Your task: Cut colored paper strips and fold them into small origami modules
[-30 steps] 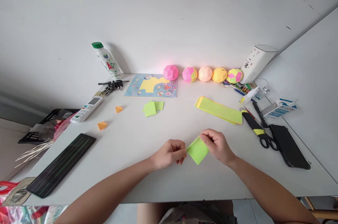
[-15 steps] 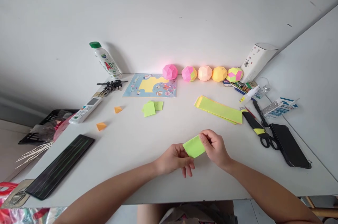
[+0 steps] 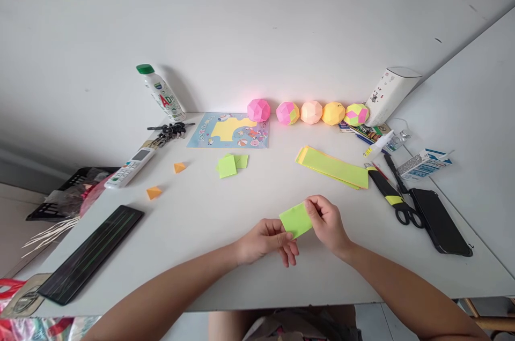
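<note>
Above the front middle of the table, a small square of green paper (image 3: 295, 220) is stretched between my hands. My right hand (image 3: 328, 223) pinches its upper right corner, thumb on top. With the thumb on its lower left edge and fingers underneath, my left hand (image 3: 271, 242) grips it too. Farther back and to the left lie several green paper squares (image 3: 227, 166), overlapping. Two small orange folded paper pieces (image 3: 153, 192) rest left of them. Long green and yellow paper strips (image 3: 333, 167) are stacked beyond my right hand.
Several faceted paper balls (image 3: 258, 110) line the wall beside a blue printed card (image 3: 201, 136). On the right are scissors (image 3: 408, 215), a black phone (image 3: 440, 221), a glue bottle (image 3: 378, 143) and a carton (image 3: 426, 164). A remote (image 3: 131, 168), keys (image 3: 171, 132) and a bottle (image 3: 161, 91) stand left.
The green paper has turned from a diamond to a flatter tilt. My left hand has shifted from its left corner to its lower left edge, with fingers opened out beneath.
</note>
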A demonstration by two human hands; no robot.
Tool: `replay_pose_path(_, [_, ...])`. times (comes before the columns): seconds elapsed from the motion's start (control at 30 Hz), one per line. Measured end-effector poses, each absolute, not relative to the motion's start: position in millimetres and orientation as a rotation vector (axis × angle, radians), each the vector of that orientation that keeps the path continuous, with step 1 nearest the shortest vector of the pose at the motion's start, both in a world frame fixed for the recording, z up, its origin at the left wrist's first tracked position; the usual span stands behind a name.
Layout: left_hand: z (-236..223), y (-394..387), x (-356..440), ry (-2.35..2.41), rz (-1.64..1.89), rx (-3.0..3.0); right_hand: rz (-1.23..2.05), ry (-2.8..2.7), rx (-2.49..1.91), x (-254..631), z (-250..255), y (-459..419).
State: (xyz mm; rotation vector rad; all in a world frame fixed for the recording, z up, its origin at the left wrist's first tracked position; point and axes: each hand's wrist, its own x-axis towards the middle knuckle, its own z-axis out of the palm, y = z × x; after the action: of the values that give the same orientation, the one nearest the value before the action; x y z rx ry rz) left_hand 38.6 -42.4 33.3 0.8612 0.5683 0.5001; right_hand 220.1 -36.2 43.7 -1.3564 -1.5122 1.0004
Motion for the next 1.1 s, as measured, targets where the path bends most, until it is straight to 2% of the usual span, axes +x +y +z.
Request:
replay_pose_path(0.2, [29.2, -37.5, 36.1, 0.574, 0.468, 0.74, 1.456, -1.238, -1.383, 220.0, 41.8, -32.9])
replay_pose_path(0.5, [35.1, -32.6, 32.7, 0.675, 0.689, 0.678, 1.675, -1.087, -1.326, 221.5, 36.9, -29.6])
replay_pose_path(0.6, [34.4, -28.9, 30.0, 0.705, 0.618, 0.642, 1.6, -1.207, -1.306, 223.0, 38.6, -29.7])
replay_pose_path(0.77, [30.1, -22.2, 26.4, 0.746, 0.601, 0.507, 1.21, -1.708, -0.992, 225.9, 44.4, -31.1])
replay_pose_path(0.87, [29.2, -21.9, 27.3, 0.718, 0.57, 0.505, 1.054, -1.838, -0.947, 225.3, 43.6, -32.5])
replay_pose_path(1.1, [33.6, -31.2, 32.1, 0.477, 0.638, 0.743, 1.333, -1.61, -1.23, 225.6, 42.0, -32.6])
